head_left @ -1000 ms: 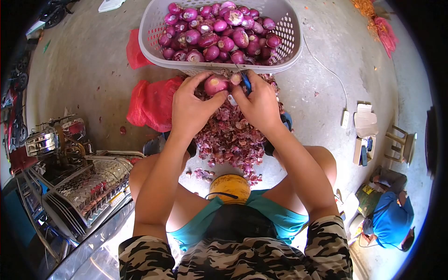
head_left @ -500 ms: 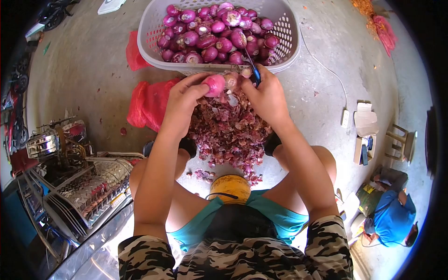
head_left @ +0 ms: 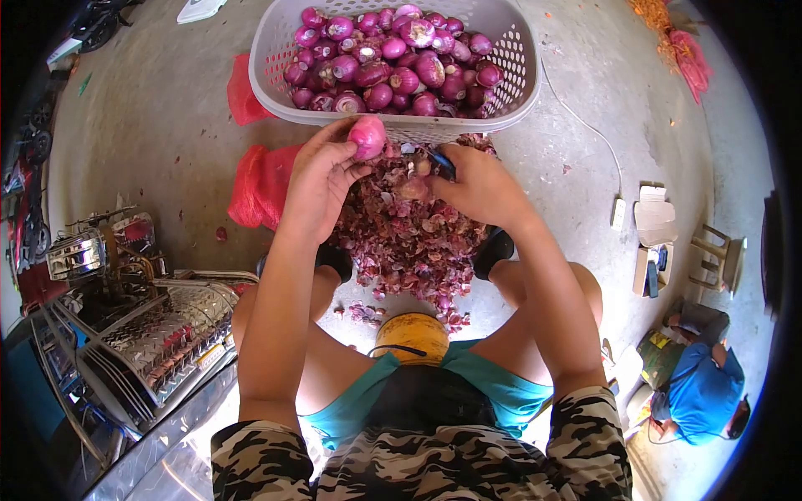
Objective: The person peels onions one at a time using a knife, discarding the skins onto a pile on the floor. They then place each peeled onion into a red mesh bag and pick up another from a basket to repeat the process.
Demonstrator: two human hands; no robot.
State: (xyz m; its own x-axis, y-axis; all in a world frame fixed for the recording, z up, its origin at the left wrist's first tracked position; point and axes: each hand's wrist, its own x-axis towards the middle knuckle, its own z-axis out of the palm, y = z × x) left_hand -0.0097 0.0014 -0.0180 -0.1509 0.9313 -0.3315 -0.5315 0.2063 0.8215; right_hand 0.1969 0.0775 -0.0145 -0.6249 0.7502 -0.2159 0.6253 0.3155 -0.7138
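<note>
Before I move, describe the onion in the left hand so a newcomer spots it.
Find the gray perforated basket heaped with red onions. By its near rim, the left hand holds one onion, a brighter pink than the darker purple ones inside.

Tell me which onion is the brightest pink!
The pink onion held in the left hand, outside the basket; the piled onions inside it look darker purple.

Peeled onion (head_left: 367,138) in the left hand (head_left: 322,171)
</note>
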